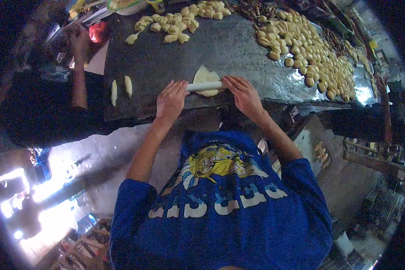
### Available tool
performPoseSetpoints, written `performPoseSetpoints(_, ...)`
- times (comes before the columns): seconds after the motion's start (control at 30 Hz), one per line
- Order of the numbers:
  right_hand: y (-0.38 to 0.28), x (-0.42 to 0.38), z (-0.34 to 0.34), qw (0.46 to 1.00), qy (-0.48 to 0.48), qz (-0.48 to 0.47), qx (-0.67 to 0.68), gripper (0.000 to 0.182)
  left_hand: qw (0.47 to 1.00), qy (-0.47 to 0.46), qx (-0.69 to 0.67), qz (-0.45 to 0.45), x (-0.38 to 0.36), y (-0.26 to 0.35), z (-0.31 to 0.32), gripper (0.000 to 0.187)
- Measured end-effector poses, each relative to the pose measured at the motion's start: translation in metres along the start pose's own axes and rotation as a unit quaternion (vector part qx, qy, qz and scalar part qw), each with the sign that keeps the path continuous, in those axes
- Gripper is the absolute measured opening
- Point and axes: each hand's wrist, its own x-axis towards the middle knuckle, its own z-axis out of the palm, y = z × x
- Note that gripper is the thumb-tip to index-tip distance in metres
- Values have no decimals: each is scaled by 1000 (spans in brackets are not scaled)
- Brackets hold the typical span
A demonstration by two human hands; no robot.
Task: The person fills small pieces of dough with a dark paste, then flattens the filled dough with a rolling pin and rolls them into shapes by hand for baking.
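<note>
A white rolling pin [204,86] lies across a flat, pale piece of dough [205,76] near the front edge of the dark worktop [166,63]. My left hand [171,100] rests palm-down on the pin's left end, fingers spread flat. My right hand [243,93] presses on the pin's right end the same way. Both hands lie over the pin rather than wrapped around it. I wear a blue printed shirt [220,202].
Two rolled dough sticks [121,88] lie left of my hands. Several shaped dough pieces [175,24] sit at the back, and a big heap of dough pieces [315,54] fills the right side. Another person's arm [79,76] reaches in at the left.
</note>
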Motion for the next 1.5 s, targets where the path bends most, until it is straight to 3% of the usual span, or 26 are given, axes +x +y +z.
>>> performPoseSetpoints(0.1,1,5,-11,999,-43,-9,-10,56,998,-59,-12,-25,12,9,-27,48)
performPoseSetpoints(0.17,4,16,-14,1000,-14,-4,15,54,997,-80,1,-19,29,9,-43,53)
performPoseSetpoints(0.27,10,27,-8,1000,-19,5,24,52,994,-109,-7,-19,43,-6,-29,56)
performPoseSetpoints(0.47,2,11,5,999,-29,7,-20,56,998,-48,-12,36,13,-12,0,43)
performPoseSetpoints(0.77,-8,-8,4,1000,-21,14,1,59,999,-8,-30,-9,-10,10,-6,39)
performPoseSetpoints(0.87,-2,-6,-4,999,-31,-4,-16,57,997,-67,-40,-31,-3,10,-17,43)
performPoseSetpoints(0.97,4,9,-7,999,-37,-3,-7,55,993,-115,33,-4,19,7,-34,47)
performPoseSetpoints(1.07,2,12,-2,999,-35,19,10,49,998,-53,15,23,18,3,-15,48)
performPoseSetpoints(1.2,4,1,9,999,-20,-3,-26,46,998,-57,-9,16,-2,7,2,48)
performPoseSetpoints(1.5,2,-9,3,1000,-18,-14,1,53,997,-5,-71,4,-7,22,-18,42)
